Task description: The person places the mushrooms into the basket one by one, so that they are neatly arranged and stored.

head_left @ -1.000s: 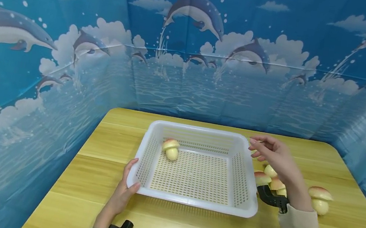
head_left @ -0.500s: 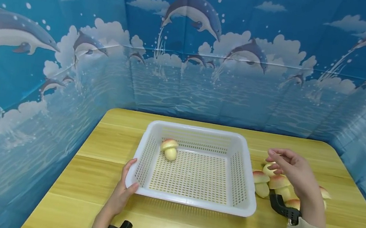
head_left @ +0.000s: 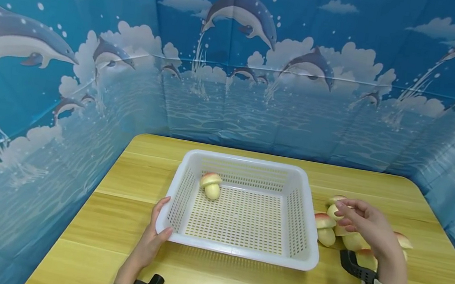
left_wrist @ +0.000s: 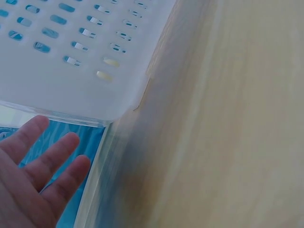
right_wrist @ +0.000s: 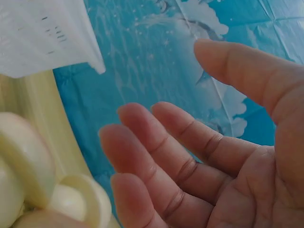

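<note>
right hand point(head_left: 367, 226): lower right of the head view, hovering over a cluster of toy mushrooms point(head_left: 342, 228) on the table point(head_left: 233, 280). fingers relaxed and spread, holding nothing; the right wrist view shows the open palm with pale mushroom caps point(right_wrist: 28, 166) just below the fingertips point(right_wrist: 128, 156). whether a fingertip touches a cap cannot be told.

toy mushrooms: several, reddish caps on cream stems, bunched just right of the basket. one stands nearest the basket wall point(head_left: 324, 227); others are partly hidden under the hand and wrist.

basket point(head_left: 237, 251): white, perforated, rectangular, centre of the frame. holds one mushroom point(head_left: 211, 184) lying in its far left corner.

left hand point(head_left: 150, 243): lower centre-left, thumb hooked over the basket's near left corner and the fingers along the outside wall, steadying it. the left wrist view shows the fingers point(left_wrist: 42, 166) fairly straight beside the rim point(left_wrist: 71, 114).

step in hand, by judgement: reaching for a mushroom from the cluster, one already being in the basket. the next move would call for closing the fingers on a single cap or stem without knocking its neighbours, then lifting clear of the basket wall.

surroundings: blue dolphin backdrop point(head_left: 239, 65) across the upper frame and both sides.
</note>
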Available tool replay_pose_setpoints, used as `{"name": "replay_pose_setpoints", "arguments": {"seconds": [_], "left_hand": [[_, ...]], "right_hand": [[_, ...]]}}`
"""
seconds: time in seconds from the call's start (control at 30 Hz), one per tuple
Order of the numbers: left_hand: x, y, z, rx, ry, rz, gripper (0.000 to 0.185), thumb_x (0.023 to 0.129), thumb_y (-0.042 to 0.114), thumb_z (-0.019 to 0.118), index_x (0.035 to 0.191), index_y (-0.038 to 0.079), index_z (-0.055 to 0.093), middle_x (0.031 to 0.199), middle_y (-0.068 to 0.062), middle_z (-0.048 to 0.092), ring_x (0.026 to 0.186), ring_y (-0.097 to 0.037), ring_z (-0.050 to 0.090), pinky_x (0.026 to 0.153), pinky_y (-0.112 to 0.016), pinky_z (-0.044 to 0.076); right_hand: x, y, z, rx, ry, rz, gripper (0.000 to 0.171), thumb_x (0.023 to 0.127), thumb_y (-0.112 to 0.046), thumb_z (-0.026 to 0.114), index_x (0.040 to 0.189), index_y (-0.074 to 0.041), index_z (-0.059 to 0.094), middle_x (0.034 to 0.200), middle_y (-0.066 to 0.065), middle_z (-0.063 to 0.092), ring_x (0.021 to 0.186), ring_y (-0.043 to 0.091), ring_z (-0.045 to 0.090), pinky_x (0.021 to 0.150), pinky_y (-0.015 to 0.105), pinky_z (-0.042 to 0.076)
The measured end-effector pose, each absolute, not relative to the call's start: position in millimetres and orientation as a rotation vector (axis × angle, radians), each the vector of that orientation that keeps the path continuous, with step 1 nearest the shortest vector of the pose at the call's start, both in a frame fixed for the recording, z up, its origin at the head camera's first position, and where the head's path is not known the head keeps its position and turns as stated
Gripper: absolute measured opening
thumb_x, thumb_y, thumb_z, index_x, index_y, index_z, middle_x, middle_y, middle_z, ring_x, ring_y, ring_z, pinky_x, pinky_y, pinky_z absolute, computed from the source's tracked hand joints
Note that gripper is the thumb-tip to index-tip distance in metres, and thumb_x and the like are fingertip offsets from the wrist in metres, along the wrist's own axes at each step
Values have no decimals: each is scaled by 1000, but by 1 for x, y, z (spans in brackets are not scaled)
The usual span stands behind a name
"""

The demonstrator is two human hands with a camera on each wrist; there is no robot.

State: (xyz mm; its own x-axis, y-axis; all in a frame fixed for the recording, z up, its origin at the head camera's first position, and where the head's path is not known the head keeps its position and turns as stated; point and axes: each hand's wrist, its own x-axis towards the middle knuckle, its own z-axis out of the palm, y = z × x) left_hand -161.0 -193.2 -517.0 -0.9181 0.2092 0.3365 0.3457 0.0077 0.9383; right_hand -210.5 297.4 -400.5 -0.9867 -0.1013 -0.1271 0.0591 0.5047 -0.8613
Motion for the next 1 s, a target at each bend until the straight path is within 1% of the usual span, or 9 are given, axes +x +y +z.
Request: {"name": "replay_pose_setpoints", "arguments": {"seconds": [0.23, 0.33, 0.5, 0.73, 1.0], "left_hand": [[-161, -195, -518, -580, -2167, -2054, 69, 90, 12, 45, 150, 18, 11, 153, -19, 15, 131, -47, 27, 96, -61, 29], [-162, -195, -518, -589, -2161, -2054, 69, 90, 12, 45, 150, 18, 11, 153, -19, 14, 131, -47, 26, 96, -61, 28], [-162, -194, -518, -608, -2146, -2068, 69, 90, 10, 44, 150, 17, 10, 153, -20, 14, 131, -48, 25, 96, -61, 28], [-162, -193, -518, -600, -2143, -2066, 69, 89, 10, 44, 149, 16, 11, 153, -21, 14, 131, -48, 26, 96, -61, 28], [-162, -193, -518, -594, -2145, -2072, 69, 89, 11, 45, 149, 16, 11, 153, -21, 14, 130, -49, 26, 95, -61, 29]], "right_hand": [[-210, 302, -412, 11, 2549, -1481, 70, 94, -49, 51, 133, 8, 40, 118, 26, 57, 95, 31, 62, 80, 44, 50], [-210, 302, -416, 36, 2540, -1451, 71, 93, -50, 52, 132, 8, 42, 119, 26, 57, 97, 34, 61, 80, 44, 50], [-208, 302, -422, 104, 2513, -1374, 76, 90, -53, 55, 133, 9, 42, 114, 22, 59, 100, 35, 59, 79, 44, 50], [-204, 301, -427, 103, 2523, -1320, 74, 91, -50, 55, 131, 12, 44, 109, 19, 61, 94, 30, 59, 77, 42, 51], [-202, 299, -433, 108, 2540, -1300, 70, 91, -49, 57, 126, 10, 47, 99, 13, 63, 86, 26, 60, 73, 38, 51]]}}
